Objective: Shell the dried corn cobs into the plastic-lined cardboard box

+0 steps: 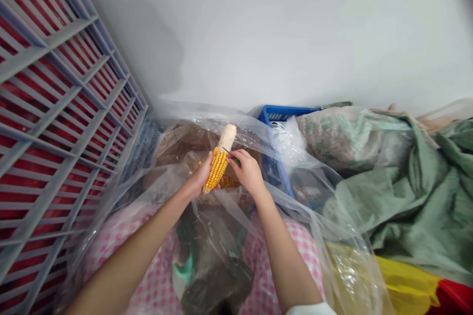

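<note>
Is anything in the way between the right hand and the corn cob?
Nothing visible blocks it. The right hand holds a thin tool at the corn cob, while the left hand grips the cob from the opposite side.

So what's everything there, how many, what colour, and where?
corn cob: one, yellow with pale end, centre
kernels: many, yellow, below cob
tool: one, dark and green, by cob
plastic sheet: one, clear, under cob
crate: one, lilac, left
basket: one, blue, right of cob
bag: one, white, by basket
sack: one, pale, right
cloth: some, green, far right
yellow piece: one, yellow, lower right
red piece: one, red, lower right
wall: one, white, behind
garment: one, pink checked, bottom
left hand: one, holding cob
right hand: one, holding tool
</note>
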The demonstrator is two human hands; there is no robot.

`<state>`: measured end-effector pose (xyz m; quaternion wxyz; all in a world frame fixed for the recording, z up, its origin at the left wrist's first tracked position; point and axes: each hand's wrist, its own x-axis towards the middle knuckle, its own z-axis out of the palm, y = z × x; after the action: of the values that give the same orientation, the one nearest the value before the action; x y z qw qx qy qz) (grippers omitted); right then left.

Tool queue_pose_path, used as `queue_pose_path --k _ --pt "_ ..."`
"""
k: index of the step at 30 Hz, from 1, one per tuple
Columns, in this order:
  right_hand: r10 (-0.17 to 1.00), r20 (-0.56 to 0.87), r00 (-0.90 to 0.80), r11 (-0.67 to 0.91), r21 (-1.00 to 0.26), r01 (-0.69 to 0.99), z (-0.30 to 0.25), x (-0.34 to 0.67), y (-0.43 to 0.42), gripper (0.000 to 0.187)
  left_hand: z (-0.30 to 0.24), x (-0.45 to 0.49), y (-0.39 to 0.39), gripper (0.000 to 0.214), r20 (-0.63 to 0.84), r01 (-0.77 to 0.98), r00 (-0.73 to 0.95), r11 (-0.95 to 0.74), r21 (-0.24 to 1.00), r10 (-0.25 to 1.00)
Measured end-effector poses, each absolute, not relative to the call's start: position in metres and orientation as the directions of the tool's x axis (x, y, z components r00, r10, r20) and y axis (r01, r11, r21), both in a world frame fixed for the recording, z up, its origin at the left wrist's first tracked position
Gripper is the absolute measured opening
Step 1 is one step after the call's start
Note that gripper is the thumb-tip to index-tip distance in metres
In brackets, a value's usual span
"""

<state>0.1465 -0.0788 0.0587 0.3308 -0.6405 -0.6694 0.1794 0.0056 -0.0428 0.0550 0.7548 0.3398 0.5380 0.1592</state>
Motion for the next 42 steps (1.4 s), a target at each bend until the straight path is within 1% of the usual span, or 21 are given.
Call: queue_pose_path --k 2,4,9,12,33,42 --pt "0.976 0.214 0.041 0.107 -0.633 0.767 0.060 0.145 -0.080 0.019 0.055 0.006 -0.043 0.060 -0.705 0.139 0.360 0.713 0.688 0.611" --pt "0.976 0.213 0.038 0.107 -0.629 0.770 0.061 0.145 -0.080 0.018 0.055 0.006 -0.043 0.059 -0.711 0.147 0.365 0.717 0.682 0.601" --pt "0.978 0.207 0.023 0.131 -0.696 0.706 0.059 0.152 -0.076 0.014 0.051 0.006 -0.042 0.059 -0.724 0.135 0.427 0.753 0.644 0.542" --pt "0.982 0.191 -0.005 0.140 -0.703 0.697 0.060 0.156 -0.075 0.014 0.051 0.005 -0.042 0.059 -0.728 0.134 0.437 0.762 0.633 0.528" --pt "0.980 0.182 -0.079 0.186 -0.707 0.682 0.066 0.159 -0.077 0.019 0.057 0.005 -0.042 0.060 -0.727 0.136 0.419 0.753 0.643 0.545" --pt "0.981 0.189 -0.034 0.157 -0.684 0.713 0.061 0.157 -0.076 0.015 0.058 0.006 -0.043 0.058 -0.735 0.154 0.405 0.752 0.641 0.544"
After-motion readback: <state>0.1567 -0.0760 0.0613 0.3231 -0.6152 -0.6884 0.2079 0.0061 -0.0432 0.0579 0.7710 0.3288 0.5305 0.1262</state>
